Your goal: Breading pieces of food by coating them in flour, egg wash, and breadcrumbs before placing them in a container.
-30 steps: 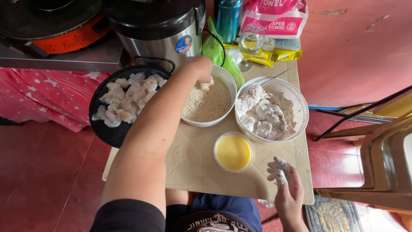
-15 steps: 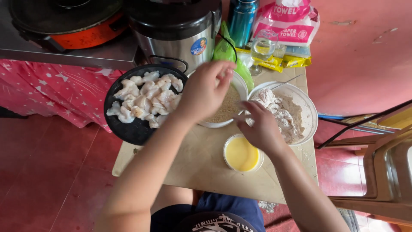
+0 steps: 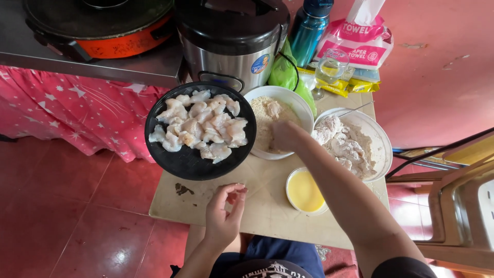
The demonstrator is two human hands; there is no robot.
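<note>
White bowl of breadcrumbs (image 3: 267, 121), one coated piece (image 3: 273, 108) inside, mid-table

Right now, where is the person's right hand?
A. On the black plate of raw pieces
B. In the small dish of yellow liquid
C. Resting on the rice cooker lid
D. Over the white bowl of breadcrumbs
D. The right hand reaches into the white bowl of breadcrumbs, while the left hand hovers empty above the table.
</note>
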